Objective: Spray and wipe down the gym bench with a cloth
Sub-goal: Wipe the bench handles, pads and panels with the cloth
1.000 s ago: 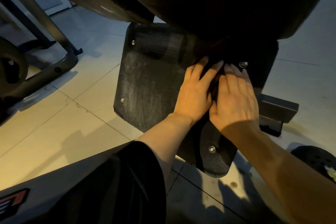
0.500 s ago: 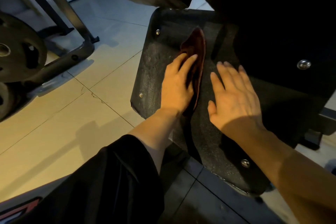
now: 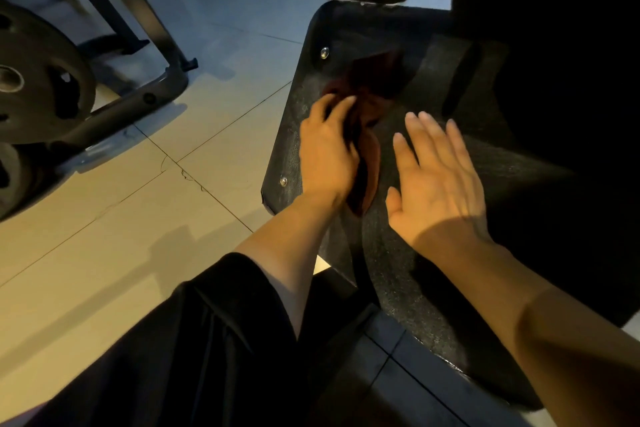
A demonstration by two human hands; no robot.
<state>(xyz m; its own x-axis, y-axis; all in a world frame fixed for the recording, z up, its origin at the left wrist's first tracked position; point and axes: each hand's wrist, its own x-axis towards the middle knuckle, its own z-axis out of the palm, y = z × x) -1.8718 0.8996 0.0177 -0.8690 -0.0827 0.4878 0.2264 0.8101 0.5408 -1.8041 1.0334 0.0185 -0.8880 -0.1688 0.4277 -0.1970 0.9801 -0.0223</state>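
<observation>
The left hand (image 3: 327, 152) grips the cloth (image 3: 367, 114) to wipe the plate (image 3: 415, 270); the right hand (image 3: 438, 184) lies flat and wide, apparently steadying.

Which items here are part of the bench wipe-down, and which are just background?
In use:
left hand, holding the cloth
dark red cloth
black textured plate being wiped
right hand, fingers straight over the plate

Background:
weight plate
metal frame
tiled floor
</observation>
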